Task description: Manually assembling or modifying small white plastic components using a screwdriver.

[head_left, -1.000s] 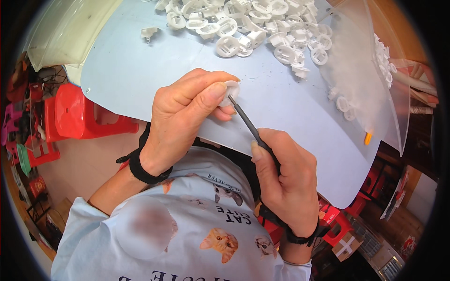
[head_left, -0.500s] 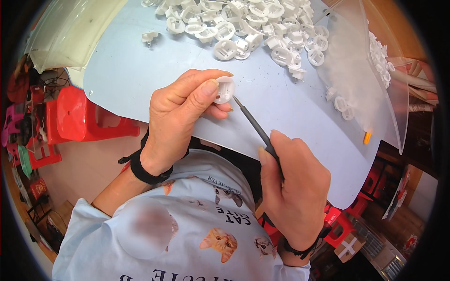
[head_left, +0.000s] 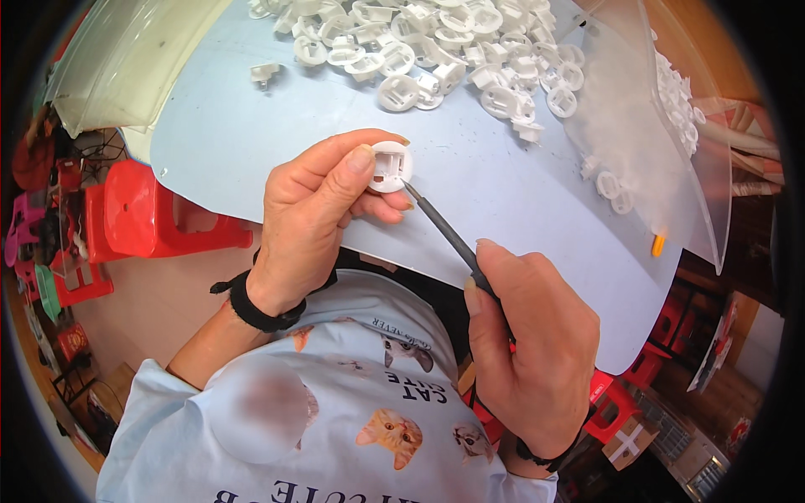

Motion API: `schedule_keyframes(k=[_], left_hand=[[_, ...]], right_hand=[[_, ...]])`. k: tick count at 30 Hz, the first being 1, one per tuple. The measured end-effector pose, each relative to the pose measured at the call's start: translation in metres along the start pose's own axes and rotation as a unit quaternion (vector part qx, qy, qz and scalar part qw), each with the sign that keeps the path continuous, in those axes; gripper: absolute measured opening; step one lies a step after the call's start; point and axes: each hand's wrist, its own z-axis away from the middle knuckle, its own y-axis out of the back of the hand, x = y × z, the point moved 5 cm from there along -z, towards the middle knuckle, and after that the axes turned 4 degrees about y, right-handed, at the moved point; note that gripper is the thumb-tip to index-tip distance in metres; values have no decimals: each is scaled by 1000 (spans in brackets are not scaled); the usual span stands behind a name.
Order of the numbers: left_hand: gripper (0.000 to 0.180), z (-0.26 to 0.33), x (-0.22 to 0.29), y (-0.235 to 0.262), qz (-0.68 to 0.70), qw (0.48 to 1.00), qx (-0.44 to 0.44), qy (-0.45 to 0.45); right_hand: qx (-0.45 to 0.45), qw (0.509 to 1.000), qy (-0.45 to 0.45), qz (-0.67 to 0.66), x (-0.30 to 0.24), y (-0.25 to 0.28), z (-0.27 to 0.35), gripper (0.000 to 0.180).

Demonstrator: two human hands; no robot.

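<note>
Centrally, L hand (head_left: pixel 314 214) pinching white round part (head_left: pixel 390 166), R hand (head_left: pixel 528 344) w/ thin tool (head_left: pixel 444 230)

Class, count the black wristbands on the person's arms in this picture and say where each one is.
2: one black wristband on the left wrist, one black wristband on the right wrist, partly hidden behind the hand.

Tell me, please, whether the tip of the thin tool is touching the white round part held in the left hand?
Touching: in the head view the thin tool tip meets the edge of the white round part, with no gap visible.
</note>
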Motion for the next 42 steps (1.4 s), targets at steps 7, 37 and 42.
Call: schedule_keyframes(k=[7,37,42], left_hand=[[34,1,5,-4,-8,999,-33,4],[22,3,2,-9,-147,984,-72,-72],[20,4,3,-12,-202,974,-60,-80]], right_hand=[[-14,1000,13,6,-7,4,-10,30],[-410,890,-18,198,-30,0,-45,26],[-123,975,126,138,-36,-1,-26,29]])
